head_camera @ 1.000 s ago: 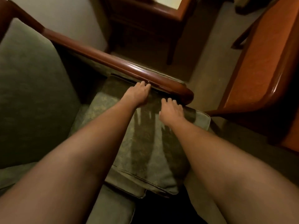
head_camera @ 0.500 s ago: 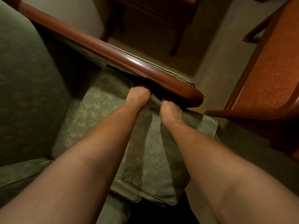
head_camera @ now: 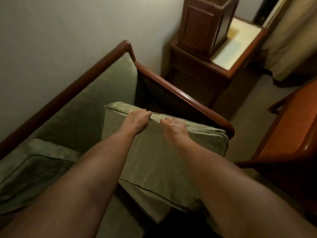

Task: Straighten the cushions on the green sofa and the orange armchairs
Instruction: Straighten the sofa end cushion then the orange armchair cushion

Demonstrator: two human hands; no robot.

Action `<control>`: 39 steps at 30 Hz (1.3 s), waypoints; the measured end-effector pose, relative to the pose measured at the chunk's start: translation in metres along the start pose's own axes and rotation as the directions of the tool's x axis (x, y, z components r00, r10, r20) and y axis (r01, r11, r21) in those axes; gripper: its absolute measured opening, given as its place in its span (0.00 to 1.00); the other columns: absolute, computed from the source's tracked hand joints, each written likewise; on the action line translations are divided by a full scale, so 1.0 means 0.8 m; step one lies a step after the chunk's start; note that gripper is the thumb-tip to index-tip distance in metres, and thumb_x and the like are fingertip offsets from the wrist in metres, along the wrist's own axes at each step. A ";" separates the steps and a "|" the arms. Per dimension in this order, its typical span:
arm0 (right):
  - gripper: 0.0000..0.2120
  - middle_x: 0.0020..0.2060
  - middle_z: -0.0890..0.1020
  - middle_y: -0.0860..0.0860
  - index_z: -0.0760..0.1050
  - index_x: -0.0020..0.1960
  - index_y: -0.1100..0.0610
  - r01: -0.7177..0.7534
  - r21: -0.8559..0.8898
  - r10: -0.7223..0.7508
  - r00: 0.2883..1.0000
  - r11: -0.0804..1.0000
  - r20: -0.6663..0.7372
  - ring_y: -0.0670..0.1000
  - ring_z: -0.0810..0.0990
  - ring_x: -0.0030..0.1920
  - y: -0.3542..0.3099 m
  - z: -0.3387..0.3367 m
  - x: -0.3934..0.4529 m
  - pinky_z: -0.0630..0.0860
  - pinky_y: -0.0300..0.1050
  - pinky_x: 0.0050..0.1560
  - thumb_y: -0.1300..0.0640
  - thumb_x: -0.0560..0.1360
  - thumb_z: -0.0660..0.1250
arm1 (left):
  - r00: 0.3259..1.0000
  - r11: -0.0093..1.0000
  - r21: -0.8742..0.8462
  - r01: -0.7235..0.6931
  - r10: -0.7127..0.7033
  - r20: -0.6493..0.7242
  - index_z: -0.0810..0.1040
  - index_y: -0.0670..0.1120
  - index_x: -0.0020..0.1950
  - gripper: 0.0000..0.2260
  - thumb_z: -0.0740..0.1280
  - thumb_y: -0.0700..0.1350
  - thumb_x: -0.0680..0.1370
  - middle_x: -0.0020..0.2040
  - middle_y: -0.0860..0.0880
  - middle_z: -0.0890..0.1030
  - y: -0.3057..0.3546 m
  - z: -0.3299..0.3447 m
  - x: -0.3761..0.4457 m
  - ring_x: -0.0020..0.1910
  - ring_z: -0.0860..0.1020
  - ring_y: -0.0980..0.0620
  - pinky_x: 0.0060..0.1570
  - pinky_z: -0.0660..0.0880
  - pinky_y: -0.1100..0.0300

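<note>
A green seat cushion (head_camera: pixel 154 152) is raised at the right end of the green sofa (head_camera: pixel 96 90), its far edge lifted off the seat and tilted up beside the wooden armrest (head_camera: pixel 188 98). My left hand (head_camera: pixel 137 118) and my right hand (head_camera: pixel 173 126) both curl their fingers over that far edge, side by side. A second green cushion (head_camera: pixel 39 162) lies flat on the seat to the left. The orange armchair (head_camera: pixel 291 134) stands at the right edge of view.
A dark wooden side table (head_camera: pixel 240 66) with a light top carries a tall wooden box (head_camera: pixel 202 26) behind the sofa's arm. The wall runs along the sofa's back. Carpet (head_camera: pixel 247 103) lies between the sofa and the armchair. A pale curtain (head_camera: pixel 295 40) hangs at the top right.
Both hands went from lying flat on the cushion, to reaching under the armrest, to gripping the cushion's far edge and lifting it. My view rose and now takes in the wall and side table.
</note>
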State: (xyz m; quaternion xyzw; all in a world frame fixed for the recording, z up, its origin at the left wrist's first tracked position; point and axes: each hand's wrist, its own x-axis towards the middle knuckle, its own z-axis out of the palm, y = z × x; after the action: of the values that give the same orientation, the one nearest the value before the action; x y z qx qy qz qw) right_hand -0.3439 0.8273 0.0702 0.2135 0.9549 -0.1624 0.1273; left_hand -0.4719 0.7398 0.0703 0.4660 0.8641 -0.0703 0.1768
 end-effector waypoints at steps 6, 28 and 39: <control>0.16 0.60 0.80 0.56 0.76 0.65 0.56 0.176 -0.121 -0.181 0.983 0.977 -0.032 0.57 0.78 0.61 -0.131 -0.063 -0.052 0.75 0.48 0.57 0.60 0.83 0.54 | 0.981 0.987 -0.100 0.127 -0.140 -0.134 0.79 0.41 0.54 0.10 0.61 0.43 0.80 0.57 0.39 0.81 -0.079 -0.041 -0.142 0.58 0.79 0.39 0.53 0.74 0.50; 0.52 0.78 0.47 0.61 0.37 0.80 0.52 0.476 -0.396 -0.397 0.878 0.785 0.268 0.63 0.46 0.78 -0.168 -0.039 0.098 0.48 0.67 0.75 0.45 0.72 0.72 | 0.838 0.772 -0.326 0.546 -0.498 0.223 0.78 0.48 0.57 0.12 0.62 0.36 0.77 0.57 0.44 0.80 -0.146 -0.012 -0.126 0.57 0.78 0.43 0.60 0.74 0.47; 0.51 0.67 0.67 0.56 0.53 0.77 0.56 0.594 -0.419 -0.456 0.801 0.687 0.388 0.59 0.67 0.68 -0.175 -0.022 0.183 0.65 0.61 0.66 0.46 0.63 0.78 | 0.854 0.845 -0.153 0.513 -0.483 0.193 0.52 0.49 0.78 0.48 0.77 0.55 0.66 0.74 0.45 0.60 -0.190 -0.002 -0.096 0.75 0.58 0.43 0.75 0.53 0.41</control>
State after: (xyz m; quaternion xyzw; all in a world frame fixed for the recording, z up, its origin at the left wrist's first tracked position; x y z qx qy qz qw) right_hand -0.5381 0.7675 0.0766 -0.1366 0.9579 0.0469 0.2483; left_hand -0.5597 0.5961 0.0934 0.1988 0.9425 -0.0614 0.2615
